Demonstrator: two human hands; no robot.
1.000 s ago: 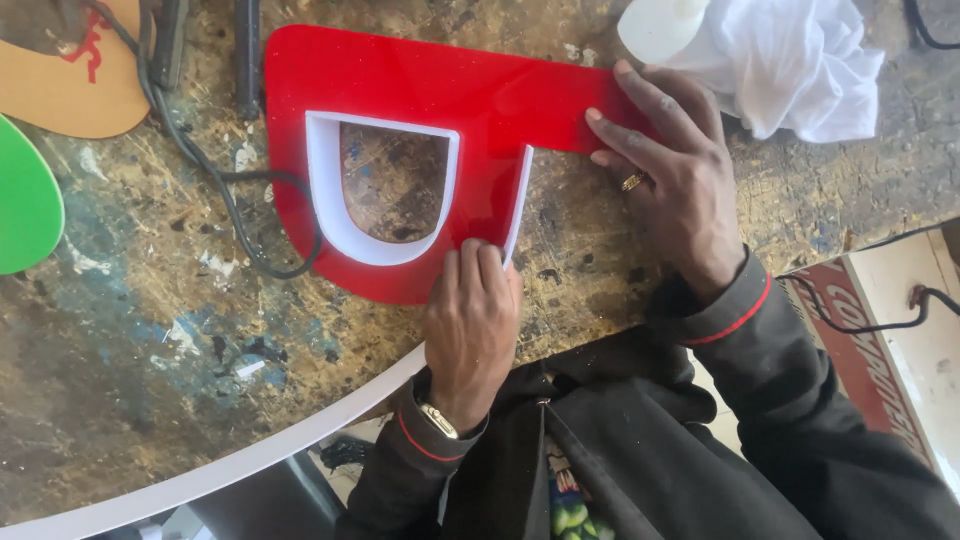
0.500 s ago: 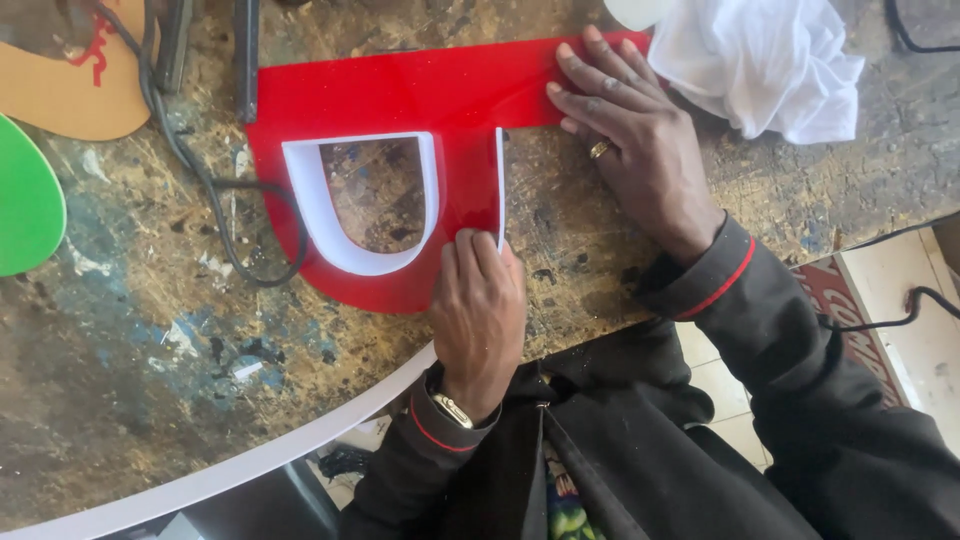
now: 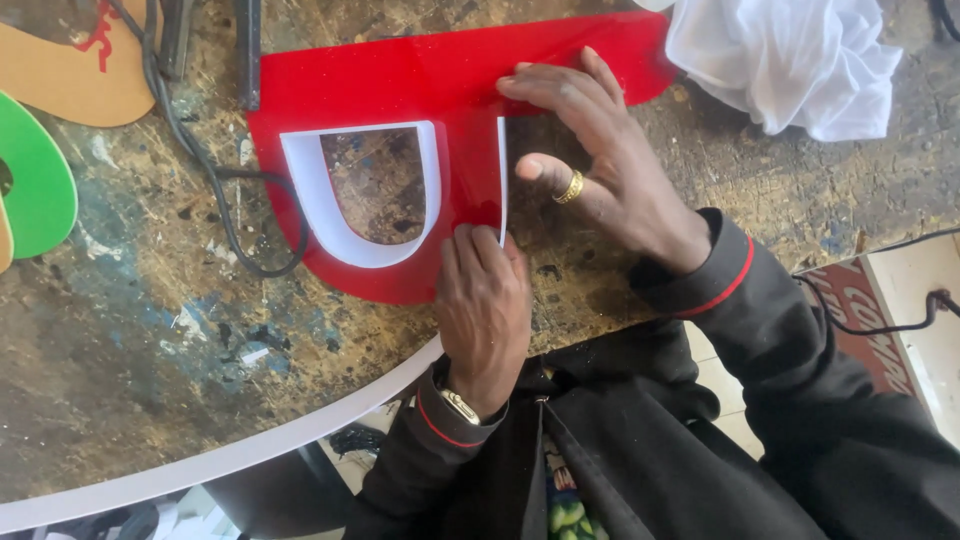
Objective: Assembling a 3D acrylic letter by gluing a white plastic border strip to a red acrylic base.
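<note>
While hands [image 3: 560,240] press glossy red letter [image 3: 400,80]; workbench [image 3: 120,330] scarred.

The letter panel [image 3: 400,80] lies flat on the workbench [image 3: 150,330]. My left hand [image 3: 485,300] rests on its near edge; my right hand [image 3: 610,160] presses its right part. A cloth [image 3: 790,60] lies farther right, a cable [image 3: 215,180] left.

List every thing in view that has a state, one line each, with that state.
red letter panel: flat on the workbench, white-edged cut-out open.
left hand: fingertips pressing the panel's lower edge.
right hand: spread, fingers on the panel's upper arm.
white cloth: crumpled.
black cable: slack, looped under the panel.
</note>
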